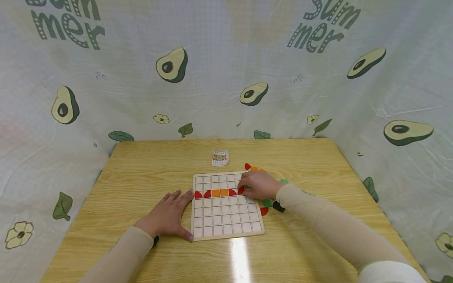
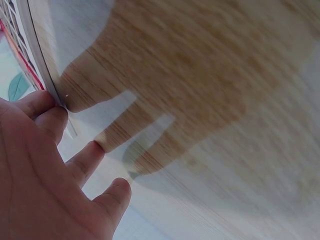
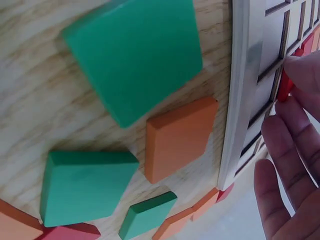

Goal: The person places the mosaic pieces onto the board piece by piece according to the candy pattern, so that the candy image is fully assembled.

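Observation:
A pale wooden grid board [image 1: 221,220] lies on the table. Along one of its rows sit red quarter-round tiles and two orange square tiles [image 1: 220,193]. My left hand [image 1: 170,214] has its fingers spread, with fingertips and thumb touching the board's left edge. Over the right end of that row is my right hand [image 1: 260,184]. Between thumb and forefinger it pinches a red tile [image 3: 286,85], held at a grid cell. Part of this tile is hidden by the fingers. The left wrist view shows the left fingers [image 2: 85,160] against the board's side.
Right of the board lie loose tiles: a large green tile [image 3: 137,60], an orange tile [image 3: 180,137], another green tile [image 3: 90,187] and a red one [image 1: 264,211]. Some are hidden under the right arm. A small printed pattern card [image 1: 220,158] lies behind the board. A patterned curtain [image 1: 212,98] surrounds the table.

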`<state>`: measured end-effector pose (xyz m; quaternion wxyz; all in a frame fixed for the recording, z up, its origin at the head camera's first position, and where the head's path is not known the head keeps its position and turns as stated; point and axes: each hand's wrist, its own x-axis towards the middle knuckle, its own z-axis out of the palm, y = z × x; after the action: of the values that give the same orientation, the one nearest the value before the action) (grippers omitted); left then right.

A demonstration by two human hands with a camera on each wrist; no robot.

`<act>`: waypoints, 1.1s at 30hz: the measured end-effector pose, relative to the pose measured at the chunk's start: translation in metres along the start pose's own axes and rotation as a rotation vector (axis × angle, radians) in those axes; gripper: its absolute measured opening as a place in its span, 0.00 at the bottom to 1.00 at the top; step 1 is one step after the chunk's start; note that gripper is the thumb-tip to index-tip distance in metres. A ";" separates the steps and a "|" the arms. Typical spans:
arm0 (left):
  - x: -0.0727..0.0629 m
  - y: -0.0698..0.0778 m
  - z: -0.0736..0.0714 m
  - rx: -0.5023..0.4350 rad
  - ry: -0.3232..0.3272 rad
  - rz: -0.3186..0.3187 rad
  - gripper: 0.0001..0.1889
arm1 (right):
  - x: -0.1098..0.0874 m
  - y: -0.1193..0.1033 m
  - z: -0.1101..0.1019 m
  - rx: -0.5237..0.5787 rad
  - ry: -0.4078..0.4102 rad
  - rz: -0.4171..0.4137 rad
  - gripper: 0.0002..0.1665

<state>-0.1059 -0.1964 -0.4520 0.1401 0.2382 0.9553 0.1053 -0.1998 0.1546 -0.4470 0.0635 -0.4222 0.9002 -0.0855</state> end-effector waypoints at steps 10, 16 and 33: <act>-0.001 0.002 -0.001 -0.005 -0.007 -0.012 0.72 | -0.001 -0.003 -0.002 0.005 0.004 -0.008 0.11; -0.001 0.002 -0.001 -0.012 0.002 -0.002 0.72 | -0.002 -0.003 -0.002 -0.003 0.024 -0.036 0.10; 0.001 -0.002 0.005 -0.019 0.007 0.004 0.72 | -0.022 0.018 -0.013 -0.013 0.078 0.043 0.13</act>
<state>-0.1057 -0.1968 -0.4570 0.1390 0.2385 0.9542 0.1154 -0.2019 0.1838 -0.4374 0.0273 -0.3994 0.9115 -0.0945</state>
